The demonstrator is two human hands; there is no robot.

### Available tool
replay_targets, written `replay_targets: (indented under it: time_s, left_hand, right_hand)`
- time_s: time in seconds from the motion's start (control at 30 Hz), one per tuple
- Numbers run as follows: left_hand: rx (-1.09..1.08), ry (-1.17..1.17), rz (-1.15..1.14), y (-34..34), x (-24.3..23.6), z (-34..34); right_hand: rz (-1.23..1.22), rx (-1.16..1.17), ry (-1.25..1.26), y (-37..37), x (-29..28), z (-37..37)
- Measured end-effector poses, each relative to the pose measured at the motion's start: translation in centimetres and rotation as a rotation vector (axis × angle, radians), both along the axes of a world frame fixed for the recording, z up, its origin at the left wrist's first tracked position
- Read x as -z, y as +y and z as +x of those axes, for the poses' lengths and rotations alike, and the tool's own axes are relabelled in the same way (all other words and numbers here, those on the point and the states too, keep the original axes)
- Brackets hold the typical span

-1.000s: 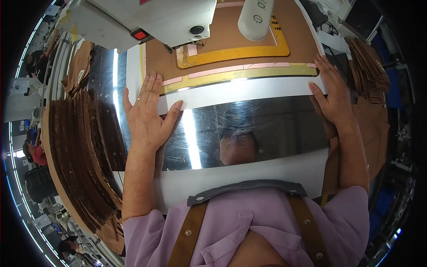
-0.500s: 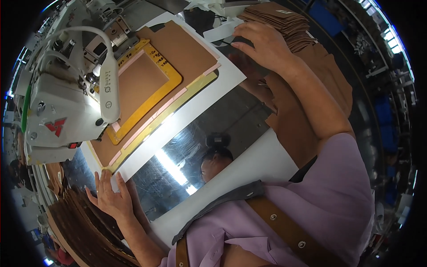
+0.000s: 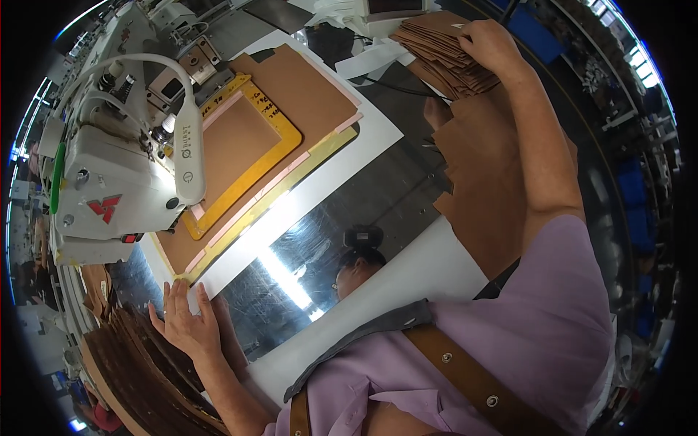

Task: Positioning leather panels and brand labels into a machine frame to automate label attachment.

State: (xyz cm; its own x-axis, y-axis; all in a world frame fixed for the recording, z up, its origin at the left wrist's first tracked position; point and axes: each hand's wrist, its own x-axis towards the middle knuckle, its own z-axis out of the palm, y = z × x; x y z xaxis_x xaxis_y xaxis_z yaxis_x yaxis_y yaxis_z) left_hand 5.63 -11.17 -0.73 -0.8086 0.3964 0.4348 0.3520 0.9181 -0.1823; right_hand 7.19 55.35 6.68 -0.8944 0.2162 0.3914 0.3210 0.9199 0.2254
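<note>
My left hand (image 3: 189, 323) rests with fingers apart at the near left corner of the white sheet (image 3: 240, 254), beside the brown board (image 3: 327, 94) edged in pink and yellow. A yellow frame (image 3: 287, 134) lies on the board under the white sewing machine head (image 3: 116, 203). My right hand (image 3: 491, 47) reaches to the stack of brown pieces (image 3: 429, 47) at the back right, its fingers closed on the edge of the upper pieces.
Loose brown pieces (image 3: 480, 167) lie along the right side, dark layered pieces (image 3: 145, 363) at the lower left. The polished metal tabletop (image 3: 342, 211) fills the middle. A black cable (image 3: 396, 87) crosses the back right. Blue bins (image 3: 632, 207) stand beyond the table.
The view has swung toward the right. My right hand has left the board's right edge, moved up to the brown stack and closed on it. My left hand stays at the left corner.
</note>
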Motion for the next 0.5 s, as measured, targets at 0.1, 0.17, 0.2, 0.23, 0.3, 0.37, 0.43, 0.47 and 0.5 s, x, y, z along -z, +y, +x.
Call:
replay_targets:
  time_s: [0.1,0.17,0.2,0.23,0.3,0.37,0.43,0.47,0.5]
  left_hand:
    - [0.001,-0.025,-0.001,-0.1,-0.5,0.2]
    - [0.003,-0.022,0.017,-0.7,-0.6,0.1]
    - [0.016,-0.022,0.035,-0.9,-0.6,0.1]
    - [0.003,-0.021,0.034,-0.9,-1.0,0.3]
    - [0.082,-0.047,0.152,0.4,-1.6,0.0]
    - [0.086,-0.189,0.374,1.3,-2.4,-0.1]
    - [0.129,-0.376,0.717,3.1,-3.0,-0.1]
    - [0.119,-0.467,0.771,3.7,-3.5,0.2]
    - [0.126,-0.561,0.835,4.4,-3.7,0.1]
  right_hand:
    - [0.043,0.041,0.017,0.1,0.0,0.2]
    - [0.054,0.033,0.153,-1.1,-0.5,0.3]
    - [0.065,0.036,0.285,-1.7,-0.9,0.7]
    - [0.061,0.023,0.286,-2.7,-1.6,0.9]
    - [0.190,-0.280,0.490,-5.0,-3.1,1.9]
    - [0.082,-0.428,0.534,-11.3,-4.1,2.5]
    - [-0.090,-0.614,0.447,-16.6,-3.3,3.1]
    - [-0.153,-0.740,0.368,-19.4,-2.5,3.3]
    - [-0.201,-0.853,0.285,-21.8,-2.0,3.7]
